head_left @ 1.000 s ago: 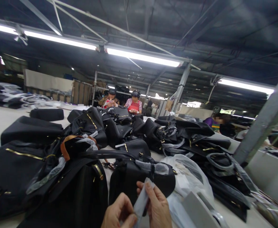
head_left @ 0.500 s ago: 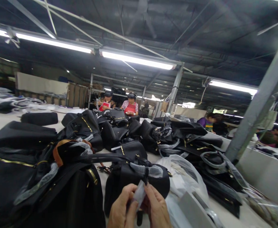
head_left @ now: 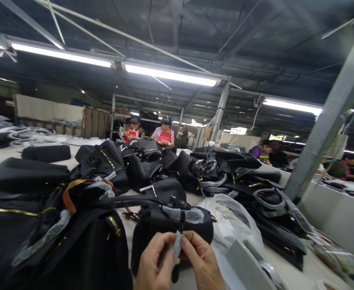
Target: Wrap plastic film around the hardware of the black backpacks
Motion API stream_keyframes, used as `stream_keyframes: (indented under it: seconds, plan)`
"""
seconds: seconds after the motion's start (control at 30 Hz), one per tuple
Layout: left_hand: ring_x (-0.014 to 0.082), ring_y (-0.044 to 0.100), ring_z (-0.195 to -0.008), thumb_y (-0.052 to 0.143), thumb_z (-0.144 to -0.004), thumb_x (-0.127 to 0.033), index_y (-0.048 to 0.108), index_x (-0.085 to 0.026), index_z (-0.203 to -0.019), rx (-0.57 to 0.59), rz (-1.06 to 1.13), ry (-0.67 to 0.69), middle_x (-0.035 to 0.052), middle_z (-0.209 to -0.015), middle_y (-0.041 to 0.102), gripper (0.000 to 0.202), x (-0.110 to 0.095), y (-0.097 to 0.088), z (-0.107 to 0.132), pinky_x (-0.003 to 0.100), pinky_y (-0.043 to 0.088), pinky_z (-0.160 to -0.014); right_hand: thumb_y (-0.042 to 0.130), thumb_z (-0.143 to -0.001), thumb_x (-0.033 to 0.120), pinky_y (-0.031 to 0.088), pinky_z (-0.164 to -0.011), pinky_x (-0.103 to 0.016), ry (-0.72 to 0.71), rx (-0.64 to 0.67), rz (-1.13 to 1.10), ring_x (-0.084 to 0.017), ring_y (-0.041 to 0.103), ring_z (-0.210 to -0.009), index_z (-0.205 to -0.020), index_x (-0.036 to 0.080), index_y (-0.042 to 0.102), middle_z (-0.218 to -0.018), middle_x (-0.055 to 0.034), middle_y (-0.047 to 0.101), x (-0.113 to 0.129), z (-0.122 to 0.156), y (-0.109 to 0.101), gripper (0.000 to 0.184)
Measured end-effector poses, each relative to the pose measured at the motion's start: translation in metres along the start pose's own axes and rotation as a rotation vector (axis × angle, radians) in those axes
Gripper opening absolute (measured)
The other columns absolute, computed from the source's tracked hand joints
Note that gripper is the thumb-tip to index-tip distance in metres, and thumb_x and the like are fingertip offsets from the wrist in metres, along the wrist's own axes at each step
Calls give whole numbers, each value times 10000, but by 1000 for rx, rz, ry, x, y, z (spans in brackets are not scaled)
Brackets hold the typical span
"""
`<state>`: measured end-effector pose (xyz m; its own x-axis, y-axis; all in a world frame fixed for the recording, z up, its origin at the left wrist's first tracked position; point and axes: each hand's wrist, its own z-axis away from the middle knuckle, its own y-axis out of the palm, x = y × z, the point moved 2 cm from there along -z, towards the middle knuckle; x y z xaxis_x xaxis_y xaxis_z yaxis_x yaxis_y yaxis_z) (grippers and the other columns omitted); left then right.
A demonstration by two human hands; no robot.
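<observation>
Both hands meet at the bottom middle of the view, thumbs close together. The left hand (head_left: 155, 262) pinches a narrow strip of white wrap (head_left: 177, 245) between thumb and fingers, and the right hand (head_left: 202, 262) has its thumb and fingertips closed on the other edge of it. The strip stands tilted between the two hands, just in front of a small black bag (head_left: 170, 223) on the table (head_left: 3, 156). Below the fingers a short dark strap end (head_left: 175, 275) hangs down; whether it is joined to the wrap is hidden by the hands

Clear plastic (head_left: 195, 216) covers part of the top of the small bag. To its left stands a larger black bag (head_left: 96, 249) with a gold zip, and behind that a brown strap (head_left: 69, 197) curves up. To the right lie a see-through plastic bag (head_left: 240, 217) and, nearer, a grey block (head_left: 246, 266). More black bags (head_left: 170, 189) crowd the table beyond. Past them two people in red aprons (head_left: 165, 137) sit or stand, which I cannot tell, and another person in purple and green (head_left: 261, 153) is near the slanting post (head_left: 324, 121)
</observation>
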<state>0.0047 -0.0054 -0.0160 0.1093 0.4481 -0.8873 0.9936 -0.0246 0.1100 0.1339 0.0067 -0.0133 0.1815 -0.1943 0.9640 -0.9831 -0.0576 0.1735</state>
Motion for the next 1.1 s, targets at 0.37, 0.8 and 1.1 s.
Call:
stream_keyframes:
  seconds: [0.37, 0.8, 1.1]
  plan:
    - [157, 622, -633, 820, -661, -474, 705, -156, -769, -82, 312, -289, 39, -684, 684, 355, 7, 10, -6, 239, 512, -626, 784, -666, 570, 501, -564, -246, -20, -225, -29, -150, 589, -583, -740, 178, 670, -634, 19, 617, -17, 1, 10, 415]
    - [146, 549, -637, 756, -710, -340, 650, -172, -708, -110, 129, -195, -8, -659, 604, 199, 21, 6, -6, 225, 448, -605, 709, -751, 477, 527, -735, -242, -267, -335, 155, -206, 661, -761, -787, 206, 748, -771, -28, 718, -24, 10, 10, 276]
    - [191, 646, -714, 778, -686, -462, 724, -152, -695, -101, 217, -229, 47, -703, 721, 315, 2, 5, -7, 243, 507, -701, 719, -767, 479, 488, -826, -270, -178, -272, 42, -226, 637, -884, -721, 216, 742, -842, -31, 724, -8, 9, 19, 268]
